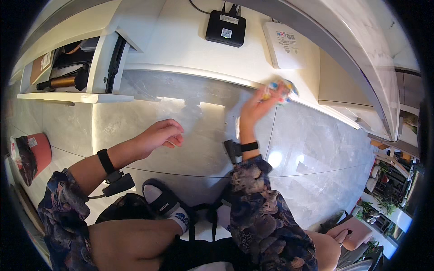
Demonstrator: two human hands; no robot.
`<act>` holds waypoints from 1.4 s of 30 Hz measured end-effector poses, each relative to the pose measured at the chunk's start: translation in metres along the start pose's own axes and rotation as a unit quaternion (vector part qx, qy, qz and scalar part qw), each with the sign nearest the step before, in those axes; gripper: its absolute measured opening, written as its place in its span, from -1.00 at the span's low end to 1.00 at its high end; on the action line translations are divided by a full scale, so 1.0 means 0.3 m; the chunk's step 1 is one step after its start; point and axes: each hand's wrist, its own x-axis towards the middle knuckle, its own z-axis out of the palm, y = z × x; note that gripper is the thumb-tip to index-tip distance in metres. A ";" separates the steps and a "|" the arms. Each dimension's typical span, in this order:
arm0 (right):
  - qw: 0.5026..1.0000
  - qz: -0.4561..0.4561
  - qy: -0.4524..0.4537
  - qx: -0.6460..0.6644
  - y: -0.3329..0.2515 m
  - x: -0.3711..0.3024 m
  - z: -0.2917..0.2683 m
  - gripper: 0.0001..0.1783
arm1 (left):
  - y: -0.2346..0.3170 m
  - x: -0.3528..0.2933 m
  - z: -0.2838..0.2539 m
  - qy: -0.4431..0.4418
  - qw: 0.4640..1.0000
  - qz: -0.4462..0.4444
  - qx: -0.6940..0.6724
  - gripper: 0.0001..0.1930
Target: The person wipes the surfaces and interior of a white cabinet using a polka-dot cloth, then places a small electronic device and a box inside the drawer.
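My right hand [258,107] is raised at the front edge of the white cabinet top [181,49]. Its fingers close on a small clear plastic packet [281,91] with blue, yellow and red spots, smeared by motion. Over the grey floor, my left hand [163,134] hovers with loosely bent fingers and nothing visible in it. Each wrist carries a black strap with a small dark box.
A black router box [226,28] with cables and a white box-shaped device [285,45] rest on the cabinet top. At left, an open drawer [101,67] holds dark items and a bronze-coloured cylinder [63,82]. A red bin [40,151] stands on the tiled floor [316,149].
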 end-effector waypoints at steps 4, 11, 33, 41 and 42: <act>0.989 -0.101 -0.109 0.011 -0.161 -0.190 0.189 -0.79 | -0.006 -0.043 -0.021 0.027 1.000 0.000 -0.012 -0.80; 0.918 -0.234 -0.275 0.163 -0.352 -0.306 0.379 -0.72 | -0.049 -0.130 -0.069 0.059 0.995 0.046 -0.069 -0.80; 0.798 -0.487 -0.353 -0.032 -0.432 -0.132 0.386 -0.59 | -0.133 -0.233 -0.057 0.093 0.992 0.019 -0.077 -0.83; 0.613 -0.672 -0.406 -0.083 -0.352 0.129 0.207 -0.65 | -0.108 -0.232 -0.037 0.071 0.994 0.048 -0.064 -0.81; 0.605 -0.664 -0.434 -0.076 -0.345 0.157 0.173 -0.64 | -0.108 -0.234 -0.036 0.072 0.994 0.051 -0.066 -0.81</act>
